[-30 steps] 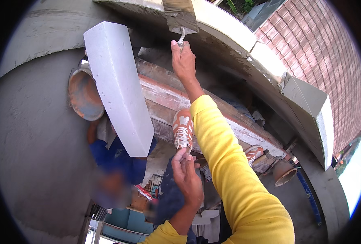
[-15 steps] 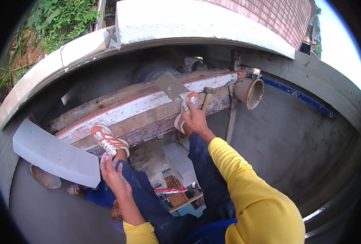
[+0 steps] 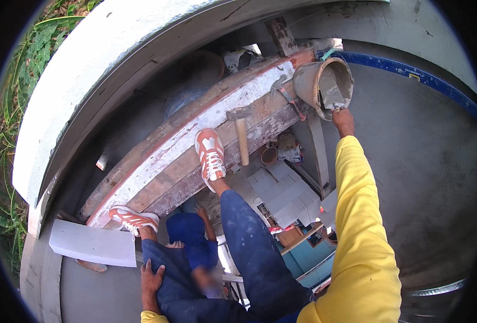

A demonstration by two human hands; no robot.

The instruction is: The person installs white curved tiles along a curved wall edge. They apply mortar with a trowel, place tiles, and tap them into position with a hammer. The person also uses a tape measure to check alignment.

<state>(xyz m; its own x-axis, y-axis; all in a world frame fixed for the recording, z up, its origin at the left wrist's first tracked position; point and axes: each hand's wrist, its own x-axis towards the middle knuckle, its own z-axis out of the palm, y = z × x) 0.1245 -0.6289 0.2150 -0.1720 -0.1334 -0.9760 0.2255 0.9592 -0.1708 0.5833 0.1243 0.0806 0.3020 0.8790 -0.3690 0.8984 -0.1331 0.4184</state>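
Observation:
My right hand (image 3: 343, 121) grips the handle of a trowel (image 3: 333, 96), its grey blade down inside a mortar-caked bucket (image 3: 305, 81). The bucket lies tipped toward me at the right end of the wooden planks (image 3: 168, 167). My left hand (image 3: 152, 277) lies on my left leg, fingers apart, holding nothing. A white block (image 3: 92, 243) stands beyond that hand, by my left shoe. On the planks between my feet and the bucket are a wooden-handled mallet (image 3: 241, 141) and a claw hammer (image 3: 289, 97).
Below the planks a person in blue (image 3: 187, 231) stands near my left leg. Stacked pale blocks (image 3: 284, 191) lie lower down. A long blue spirit level (image 3: 400, 67) leans along the curved grey wall at right. A white ledge (image 3: 61, 107) curves around the left, with plants beyond.
My right hand has moved right with the trowel, from beside my shoe into the bucket. My left hand has dropped from near the white block onto my leg. My view has turned.

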